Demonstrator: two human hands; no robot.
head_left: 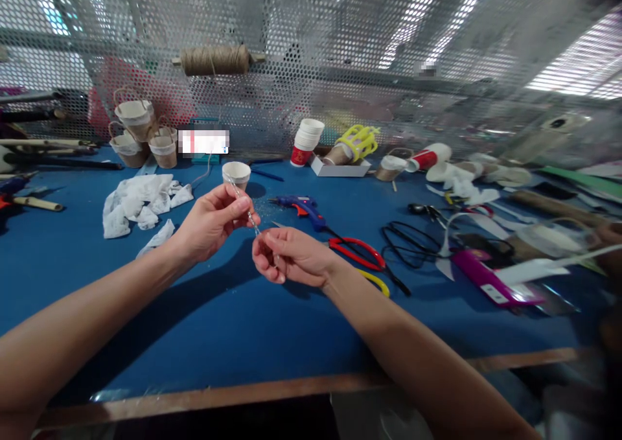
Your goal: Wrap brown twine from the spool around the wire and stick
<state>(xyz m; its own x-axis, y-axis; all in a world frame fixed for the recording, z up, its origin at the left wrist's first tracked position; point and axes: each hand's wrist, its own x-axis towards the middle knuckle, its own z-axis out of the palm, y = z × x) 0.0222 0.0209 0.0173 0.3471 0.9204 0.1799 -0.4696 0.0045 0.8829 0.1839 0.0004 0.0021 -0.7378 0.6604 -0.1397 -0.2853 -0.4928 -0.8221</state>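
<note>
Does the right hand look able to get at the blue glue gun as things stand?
Probably yes: the blue glue gun lies just beyond the right hand, with nothing visibly covering it, though that hand is pinching a clear strand and might need to let go first.

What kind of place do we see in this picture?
Probably a craft workshop. A blue glue gun lies on the worktable, a roll of twine hangs above its back edge, and small cups with looped handles stand grouped there.
</note>
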